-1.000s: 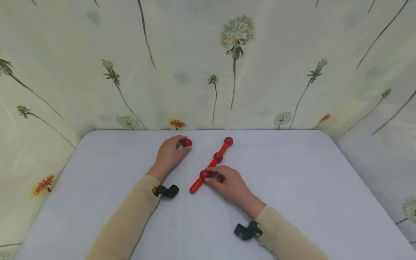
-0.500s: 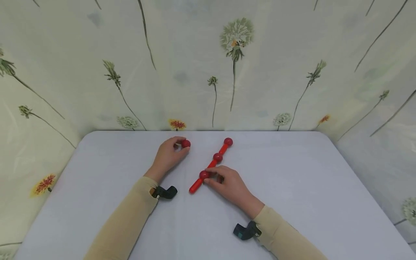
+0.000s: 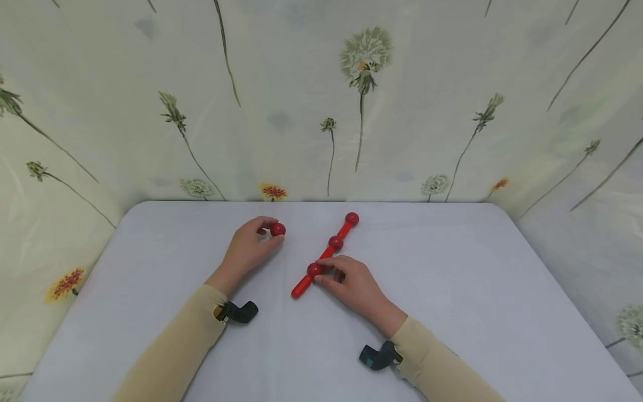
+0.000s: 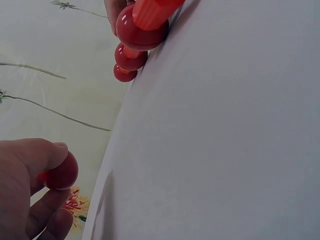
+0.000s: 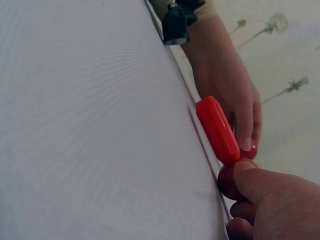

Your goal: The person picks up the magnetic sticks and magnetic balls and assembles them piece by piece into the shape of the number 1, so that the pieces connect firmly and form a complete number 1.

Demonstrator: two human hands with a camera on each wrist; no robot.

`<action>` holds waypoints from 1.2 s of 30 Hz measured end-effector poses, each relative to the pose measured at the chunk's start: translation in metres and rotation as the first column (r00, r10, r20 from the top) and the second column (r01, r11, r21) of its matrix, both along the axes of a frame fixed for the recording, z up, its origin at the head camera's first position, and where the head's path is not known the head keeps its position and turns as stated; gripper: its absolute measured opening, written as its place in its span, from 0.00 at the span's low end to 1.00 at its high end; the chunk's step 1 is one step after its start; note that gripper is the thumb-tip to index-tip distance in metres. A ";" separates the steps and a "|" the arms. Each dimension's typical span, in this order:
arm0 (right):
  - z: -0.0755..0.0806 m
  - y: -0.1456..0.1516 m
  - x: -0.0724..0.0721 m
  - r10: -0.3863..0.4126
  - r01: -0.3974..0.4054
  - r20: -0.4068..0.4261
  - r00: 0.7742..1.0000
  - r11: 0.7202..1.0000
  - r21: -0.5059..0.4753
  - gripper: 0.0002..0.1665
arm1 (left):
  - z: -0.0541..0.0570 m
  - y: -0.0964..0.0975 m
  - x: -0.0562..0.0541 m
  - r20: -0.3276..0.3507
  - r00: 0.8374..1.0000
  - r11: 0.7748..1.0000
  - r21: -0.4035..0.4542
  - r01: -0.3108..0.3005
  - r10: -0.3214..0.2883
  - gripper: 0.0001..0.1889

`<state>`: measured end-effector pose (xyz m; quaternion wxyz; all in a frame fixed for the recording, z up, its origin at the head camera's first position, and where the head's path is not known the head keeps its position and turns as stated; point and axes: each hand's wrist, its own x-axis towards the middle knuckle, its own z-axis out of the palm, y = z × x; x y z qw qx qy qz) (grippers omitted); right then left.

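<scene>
In the head view my left hand (image 3: 248, 245) pinches a loose red ball (image 3: 278, 229) between thumb and fingers, left of the middle of the table. The left wrist view shows that ball (image 4: 64, 172) held at the fingertips. My right hand (image 3: 354, 282) grips the nearest ball (image 3: 315, 269) of a chain made of red balls and orange-red rods. This chain slants across the table, with a middle ball (image 3: 335, 242) and a far ball (image 3: 352, 218). From the gripped ball a faceted rod (image 5: 218, 131) sticks out with a free end toward the near left.
A white-covered table (image 3: 452, 279) lies under both hands. Behind it and at the sides hangs a curtain (image 3: 301, 84) printed with dandelions. Each wrist carries a small dark camera, the left camera (image 3: 243, 312) and the right camera (image 3: 380, 356).
My left hand has drawn back to the left and slightly nearer, carrying the loose red ball farther from the chain. My right hand and the chain have stayed nearly in place.
</scene>
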<state>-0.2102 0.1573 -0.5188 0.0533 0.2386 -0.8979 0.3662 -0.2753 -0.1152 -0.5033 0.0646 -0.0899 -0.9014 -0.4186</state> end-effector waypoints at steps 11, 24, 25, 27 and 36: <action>-0.002 -0.002 0.001 0.009 -0.009 0.004 1.000 1.000 -0.014 0.18 | 0.006 -0.014 0.030 0.049 0.999 1.000 -0.007 0.008 -0.007 0.21; -0.002 -0.003 0.003 0.008 -0.008 0.010 1.000 1.000 -0.020 0.19 | -0.001 -0.014 0.059 0.081 0.996 1.000 0.015 0.024 -0.025 0.21; -0.001 -0.003 0.003 0.010 -0.010 0.011 1.000 1.000 -0.021 0.19 | -0.002 -0.014 0.059 0.079 0.997 1.000 0.015 0.022 -0.023 0.21; -0.001 -0.003 0.003 0.013 -0.013 0.011 1.000 1.000 -0.019 0.19 | -0.005 -0.015 0.060 0.077 0.997 1.000 0.017 0.020 -0.021 0.21; 0.004 -0.001 0.001 0.025 -0.026 -0.015 1.000 0.999 -0.023 0.19 | -0.011 -0.017 0.058 0.011 0.999 0.999 0.037 0.036 -0.036 0.20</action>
